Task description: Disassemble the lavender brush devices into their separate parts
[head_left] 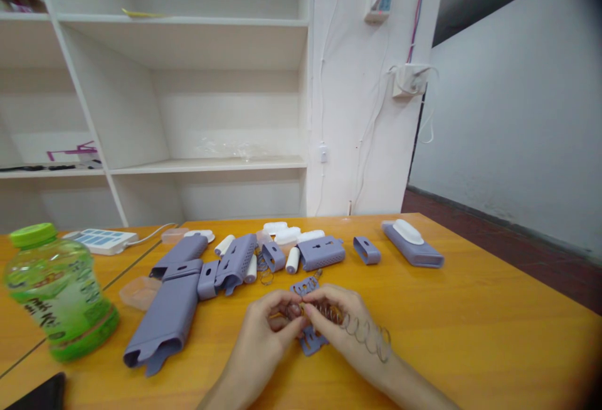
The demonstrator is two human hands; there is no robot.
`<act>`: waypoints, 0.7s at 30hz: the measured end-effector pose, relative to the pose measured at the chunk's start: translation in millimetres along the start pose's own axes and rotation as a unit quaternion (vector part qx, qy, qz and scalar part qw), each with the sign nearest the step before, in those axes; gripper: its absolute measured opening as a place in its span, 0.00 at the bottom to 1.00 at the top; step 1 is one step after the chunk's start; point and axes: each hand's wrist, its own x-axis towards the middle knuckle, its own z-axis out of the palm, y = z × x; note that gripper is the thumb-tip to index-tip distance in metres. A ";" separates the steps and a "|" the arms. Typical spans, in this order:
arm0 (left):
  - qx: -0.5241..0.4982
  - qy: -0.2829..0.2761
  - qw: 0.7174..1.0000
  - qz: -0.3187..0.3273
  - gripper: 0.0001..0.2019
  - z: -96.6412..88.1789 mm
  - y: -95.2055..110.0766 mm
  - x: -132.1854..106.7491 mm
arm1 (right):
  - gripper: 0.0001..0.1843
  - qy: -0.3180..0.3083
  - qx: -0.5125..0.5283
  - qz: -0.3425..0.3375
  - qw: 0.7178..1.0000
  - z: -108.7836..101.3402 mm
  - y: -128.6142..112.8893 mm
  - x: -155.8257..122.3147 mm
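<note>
Both hands meet over the wooden table. My right hand [336,316] is closed on a long metal coil spring [362,330], whose loose coils trail back over the wrist. Fingertips of my left hand [273,322] pinch together at the spring's other end; a small part there is too hidden to name. Below the fingers lies a flat purple slotted plate [311,341], partly covered by the hands. Just beyond the hands are loose springs [266,272] and a white cylinder [292,260]. Purple hollow housings [162,322] lie to the left.
A green-capped bottle [61,297] stands at the left, with a dark flat object [40,394] near the front edge. White oval pieces [286,234] and a purple sleeve [367,251] lie farther back. A power strip [101,241] sits back left; a purple case [414,250] lies at right.
</note>
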 end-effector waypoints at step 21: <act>0.488 0.063 0.862 0.121 0.08 -39.9 15.0 -4.4 | 0.22 0.085 -0.137 0.086 0.983 -40.5 21.7 16.3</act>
